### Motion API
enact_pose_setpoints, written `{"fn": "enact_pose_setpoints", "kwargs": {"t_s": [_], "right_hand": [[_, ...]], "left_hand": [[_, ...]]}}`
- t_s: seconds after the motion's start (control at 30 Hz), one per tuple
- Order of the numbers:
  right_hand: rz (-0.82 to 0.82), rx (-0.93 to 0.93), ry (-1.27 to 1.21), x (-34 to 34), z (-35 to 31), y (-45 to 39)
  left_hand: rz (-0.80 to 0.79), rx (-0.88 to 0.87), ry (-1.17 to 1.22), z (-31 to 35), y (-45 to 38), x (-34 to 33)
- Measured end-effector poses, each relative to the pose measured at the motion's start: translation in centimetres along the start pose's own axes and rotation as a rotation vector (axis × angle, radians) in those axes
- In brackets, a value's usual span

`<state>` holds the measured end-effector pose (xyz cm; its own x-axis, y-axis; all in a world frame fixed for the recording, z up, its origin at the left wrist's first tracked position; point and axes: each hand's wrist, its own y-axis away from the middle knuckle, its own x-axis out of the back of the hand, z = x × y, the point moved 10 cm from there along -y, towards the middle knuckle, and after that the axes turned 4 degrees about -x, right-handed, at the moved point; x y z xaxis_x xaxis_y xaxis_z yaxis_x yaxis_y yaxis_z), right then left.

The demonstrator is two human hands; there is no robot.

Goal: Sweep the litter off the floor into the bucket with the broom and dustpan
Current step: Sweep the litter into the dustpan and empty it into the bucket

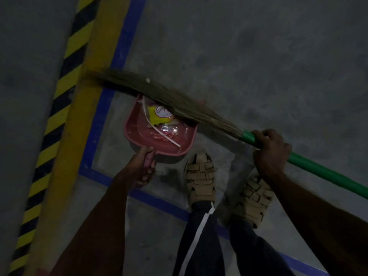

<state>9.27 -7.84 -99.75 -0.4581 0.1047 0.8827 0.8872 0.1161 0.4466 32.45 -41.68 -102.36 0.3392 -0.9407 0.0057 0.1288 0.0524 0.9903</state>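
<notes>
Grey concrete floor (pixel 258 56), crossed by blue tape and a yellow-black hazard stripe, fills my head view. I see the left hand (pixel 139 166) gripping the handle of the pink dustpan (pixel 135 132), which holds litter (pixel 161 120). My right hand (pixel 270 148) clasps the green-handled broom (pixel 159 94), its bristles lying across the pan's open edge.

The dustpan (pixel 139 134) was pink, the broom (pixel 318 168) handle green, the floor (pixel 258 56) grey with blue lines and yellow-black stripes.
</notes>
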Motion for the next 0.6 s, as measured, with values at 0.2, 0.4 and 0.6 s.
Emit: {"fn": "enact_pose_setpoints", "kwargs": {"t_s": [0.2, 0.4, 0.6], "right_hand": [[0.02, 0.008, -0.129, 0.0, -0.1, 0.9], [0.031, -0.099, -0.308, -0.8, -0.2, 1.4], [-0.049, -0.255, -0.224, -1.2, 0.3, 0.9]], "left_hand": [[-0.005, -0.032, 0.054, -0.3, 0.3, 0.4], [0.003, -0.056, 0.09, -1.0, 0.9, 0.0], [0.032, -0.088, 0.051, -1.3, 1.3, -0.3]]}}
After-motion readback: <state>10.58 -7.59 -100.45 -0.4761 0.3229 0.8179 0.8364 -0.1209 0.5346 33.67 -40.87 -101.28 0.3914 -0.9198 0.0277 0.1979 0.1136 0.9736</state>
